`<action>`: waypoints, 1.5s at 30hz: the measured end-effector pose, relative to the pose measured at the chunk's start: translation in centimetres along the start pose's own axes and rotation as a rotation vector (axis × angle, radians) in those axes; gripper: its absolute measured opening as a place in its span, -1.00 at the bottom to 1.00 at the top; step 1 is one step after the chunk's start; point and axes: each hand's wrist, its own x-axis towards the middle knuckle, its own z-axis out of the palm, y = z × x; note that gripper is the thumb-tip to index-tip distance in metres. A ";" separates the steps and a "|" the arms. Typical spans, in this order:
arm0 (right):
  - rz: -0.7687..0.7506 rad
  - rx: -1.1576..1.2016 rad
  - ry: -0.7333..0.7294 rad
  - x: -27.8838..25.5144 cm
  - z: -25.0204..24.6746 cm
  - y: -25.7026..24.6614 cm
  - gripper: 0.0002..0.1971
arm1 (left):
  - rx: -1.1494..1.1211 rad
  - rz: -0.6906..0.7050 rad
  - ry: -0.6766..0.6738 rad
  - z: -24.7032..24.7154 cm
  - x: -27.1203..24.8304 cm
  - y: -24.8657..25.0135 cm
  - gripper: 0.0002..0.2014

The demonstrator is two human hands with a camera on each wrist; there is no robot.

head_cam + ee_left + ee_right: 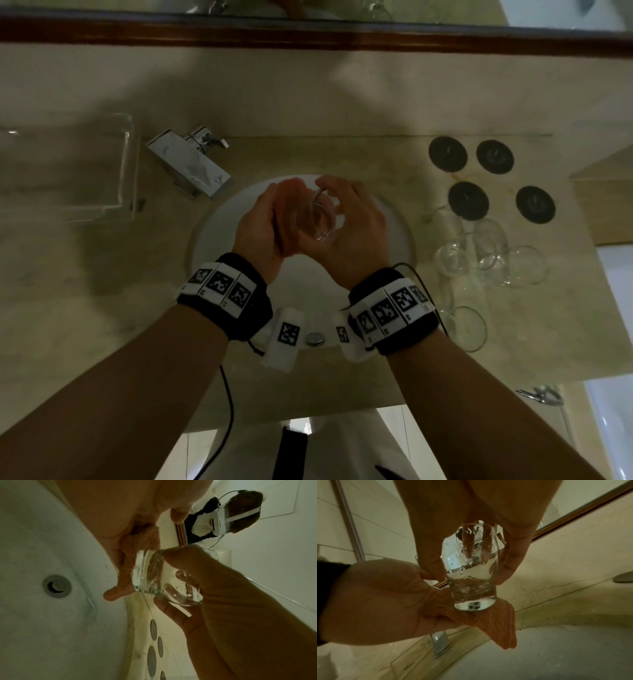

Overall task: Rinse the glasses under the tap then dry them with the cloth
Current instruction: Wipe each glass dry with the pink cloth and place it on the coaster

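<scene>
Right hand [471, 513] grips small clear wet tumbler glass [471, 566]; left hand [376, 601] clutches orange knitted cloth [496, 622] under its base. Slippery, fragile: hold walls.

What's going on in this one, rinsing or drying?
Drying, it looks like. Over the sink, the right hand holds a small clear glass, with fingers reaching inside it. The left hand grips an orange cloth against the glass's base. More glasses lie on the counter to the right.
</scene>
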 end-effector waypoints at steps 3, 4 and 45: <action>-0.032 0.018 -0.010 0.1 -0.2 -0.4 -0.33 | 0.016 0.041 -0.009 0.2 0.0 -0.1 -0.53; -0.019 0.014 0.004 0.2 -0.3 -0.3 -0.32 | 0.036 0.050 -0.021 0.1 0.0 -0.2 -0.50; 0.330 0.695 -0.039 1.5 -3.1 -0.6 -0.33 | 0.326 0.407 -0.284 -0.4 -1.0 1.2 -0.50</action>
